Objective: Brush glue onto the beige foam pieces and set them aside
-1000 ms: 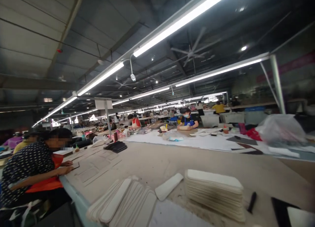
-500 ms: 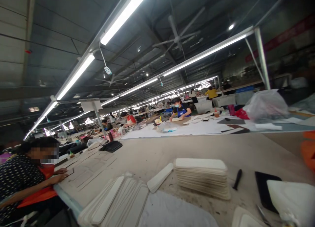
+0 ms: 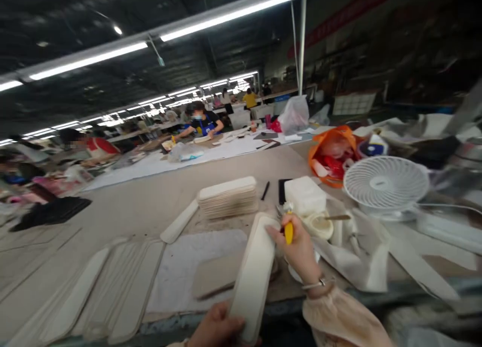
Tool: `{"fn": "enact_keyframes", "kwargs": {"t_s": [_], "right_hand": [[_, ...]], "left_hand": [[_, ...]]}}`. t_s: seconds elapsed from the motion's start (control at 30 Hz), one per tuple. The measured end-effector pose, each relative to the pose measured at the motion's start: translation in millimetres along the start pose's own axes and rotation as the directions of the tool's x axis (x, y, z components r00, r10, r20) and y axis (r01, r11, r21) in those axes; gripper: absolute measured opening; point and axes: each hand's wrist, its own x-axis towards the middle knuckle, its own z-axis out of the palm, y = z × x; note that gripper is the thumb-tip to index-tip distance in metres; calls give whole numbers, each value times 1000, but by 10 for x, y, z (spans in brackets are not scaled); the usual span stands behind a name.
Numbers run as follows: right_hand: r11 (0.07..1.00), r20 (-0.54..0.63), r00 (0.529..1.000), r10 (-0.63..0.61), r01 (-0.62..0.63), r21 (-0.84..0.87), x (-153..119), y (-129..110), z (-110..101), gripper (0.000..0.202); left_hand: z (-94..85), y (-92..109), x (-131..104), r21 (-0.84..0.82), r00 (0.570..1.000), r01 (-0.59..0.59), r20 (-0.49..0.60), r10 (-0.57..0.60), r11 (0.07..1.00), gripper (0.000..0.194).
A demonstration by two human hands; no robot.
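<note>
My left hand [image 3: 218, 326] grips the lower end of a long cream panel [image 3: 253, 276] with rounded corners, at the front edge of the table. The panel slants up and away toward my right hand [image 3: 301, 251]. That hand is closed around a small tool with a yellow handle [image 3: 288, 232], its fingers also at the panel's upper end; the tool's exact kind is unclear. Under and left of the panel lies a beige flat piece [image 3: 216, 272] on a pale sheet [image 3: 169, 279]. Behind stands a neat stack of similar panels [image 3: 228, 199], with a single panel [image 3: 179, 222] leaning beside it.
Fanned-out panels [image 3: 124, 286] cover the left front. A black-handled tool [image 3: 265, 190], a white block [image 3: 305, 195], a cream bowl [image 3: 319, 227], fabric strips [image 3: 376, 256], an orange bag [image 3: 314, 161] and a white fan [image 3: 386, 184] are to the right. A co-worker [image 3: 205, 121] sits across.
The view has swung right and down. Both my hands have come into the picture, holding the cream panel and the yellow-handled tool. The nearby person on the left is out of view.
</note>
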Motion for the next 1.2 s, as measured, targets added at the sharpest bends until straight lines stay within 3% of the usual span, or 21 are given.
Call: {"fn": "enact_keyframes", "kwargs": {"t_s": [0.13, 0.27, 0.7, 0.83, 1.03, 1.2], "right_hand": [[998, 22, 999, 46, -47, 40, -31, -23, -4, 33], [994, 41, 996, 79, -82, 74, -60, -41, -5, 34], [978, 9, 996, 87, -88, 191, -83, 12, 32, 35], [968, -36, 996, 85, -74, 239, -68, 18, 16, 34], [970, -31, 996, 86, -76, 232, -64, 32, 22, 37], [978, -40, 996, 81, -72, 197, -67, 50, 39, 38]], "left_hand": [[27, 27, -40, 185, 993, -75, -77, 90, 980, 40], [77, 4, -123, 216, 982, -132, -107, 158, 967, 38], [59, -17, -157, 254, 986, -131, -68, 153, 958, 39], [33, 6, -175, 184, 991, -123, -27, 130, 975, 43], [12, 37, -196, -49, 995, -40, 85, 44, 998, 66], [-8, 9, -193, -16, 994, -90, 59, 90, 996, 56]]}}
